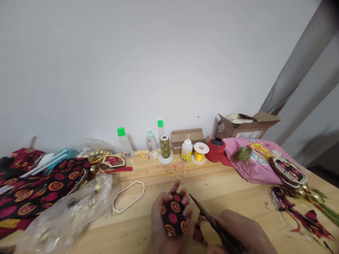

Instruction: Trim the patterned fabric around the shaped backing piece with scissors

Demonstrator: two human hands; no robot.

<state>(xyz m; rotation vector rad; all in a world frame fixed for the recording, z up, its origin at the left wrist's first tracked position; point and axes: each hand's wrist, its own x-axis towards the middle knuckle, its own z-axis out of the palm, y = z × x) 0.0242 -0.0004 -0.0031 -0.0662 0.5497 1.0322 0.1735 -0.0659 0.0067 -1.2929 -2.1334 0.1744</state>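
While the left hand curls closed around a black fabric piece with red circles, near centre over the bench, the right hand grips dark scissors, tip just right of it. Far left stand 2 green-capped bottles; nearer lies a pale frame.

Two bare hands are showing, with one dark pointed tool and one printed fabric pad. Four bottles are standing: two green-capped bottles, one blue-capped clear bottle, one glue bottle. Thread is totalling three: one olive spool, one yellow spool, one red cone. Also sitting there: two cardboard boxes, two framed ornaments, one loose frame, one pink bag. Gold balls are overlapping, count unclear.
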